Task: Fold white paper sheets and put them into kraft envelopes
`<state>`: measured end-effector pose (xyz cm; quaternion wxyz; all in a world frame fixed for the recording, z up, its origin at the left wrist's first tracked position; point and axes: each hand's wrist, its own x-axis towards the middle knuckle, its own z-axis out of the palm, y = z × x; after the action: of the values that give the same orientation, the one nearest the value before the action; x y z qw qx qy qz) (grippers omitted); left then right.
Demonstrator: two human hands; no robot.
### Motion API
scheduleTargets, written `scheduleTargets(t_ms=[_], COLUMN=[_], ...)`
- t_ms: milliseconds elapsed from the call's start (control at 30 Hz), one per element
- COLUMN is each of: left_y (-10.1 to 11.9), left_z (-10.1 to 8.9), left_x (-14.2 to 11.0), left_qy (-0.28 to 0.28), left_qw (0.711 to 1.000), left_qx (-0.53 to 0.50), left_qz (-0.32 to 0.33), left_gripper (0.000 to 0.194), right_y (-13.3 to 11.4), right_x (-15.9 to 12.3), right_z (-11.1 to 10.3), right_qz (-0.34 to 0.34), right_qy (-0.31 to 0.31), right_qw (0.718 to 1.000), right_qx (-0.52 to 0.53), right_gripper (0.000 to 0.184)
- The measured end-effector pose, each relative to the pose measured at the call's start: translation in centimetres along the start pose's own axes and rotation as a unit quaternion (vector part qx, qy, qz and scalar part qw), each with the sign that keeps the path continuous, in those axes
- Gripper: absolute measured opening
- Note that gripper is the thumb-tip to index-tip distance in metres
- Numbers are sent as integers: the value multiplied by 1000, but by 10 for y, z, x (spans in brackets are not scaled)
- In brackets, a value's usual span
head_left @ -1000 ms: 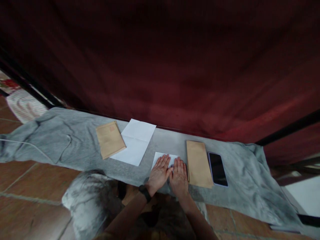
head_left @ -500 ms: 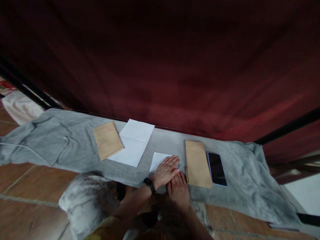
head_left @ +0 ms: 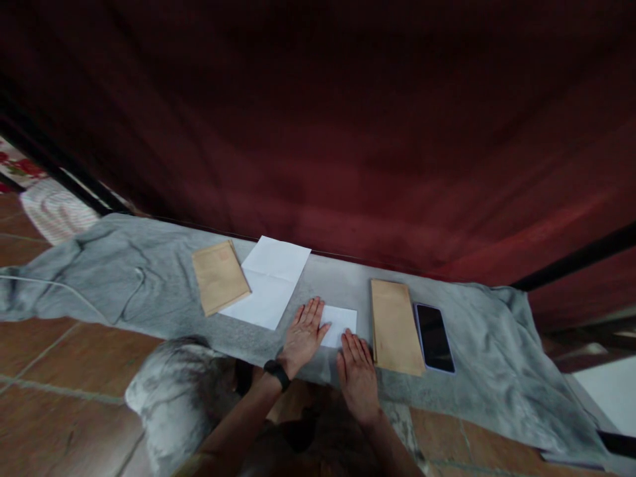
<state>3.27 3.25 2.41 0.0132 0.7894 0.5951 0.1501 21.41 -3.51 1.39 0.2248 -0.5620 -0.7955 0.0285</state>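
Observation:
A small folded white paper [head_left: 340, 323] lies flat on the grey cloth, partly under my hands. My left hand [head_left: 304, 333], with a black band at the wrist, rests flat over the paper's left part, fingers stretched out. My right hand [head_left: 358, 377] lies flat at the paper's lower right corner, its fingertips touching or very near the edge. Neither hand grips anything. Just right of my right hand is a stack of long brown envelopes [head_left: 396, 328].
Beyond the envelopes lies a dark-screened phone [head_left: 434, 338]. To the left, more brown envelopes [head_left: 218, 275] overlap a larger creased white sheet [head_left: 273, 278]. A white cable [head_left: 64, 286] crosses the grey cloth [head_left: 163, 291]. A dark red curtain [head_left: 338, 165] hangs behind.
My left hand slid right across the paper, over beside my right hand, then back to the paper's left side. The hands are now apart, with the paper's middle showing between them.

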Motion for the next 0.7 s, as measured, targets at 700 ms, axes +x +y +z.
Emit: scheduleTargets(t_ms=[700], left_y=[-10], left_z=[-4], left_x=[-14], left_qy=[3], left_qw=[1000], left_qx=[22], left_qz=[0], left_gripper=[69], right_y=[16], right_x=[63], right_z=[34], right_qz=[87], right_qy=[5], right_qw=[995], right_qx=[-58], right_gripper=[60])
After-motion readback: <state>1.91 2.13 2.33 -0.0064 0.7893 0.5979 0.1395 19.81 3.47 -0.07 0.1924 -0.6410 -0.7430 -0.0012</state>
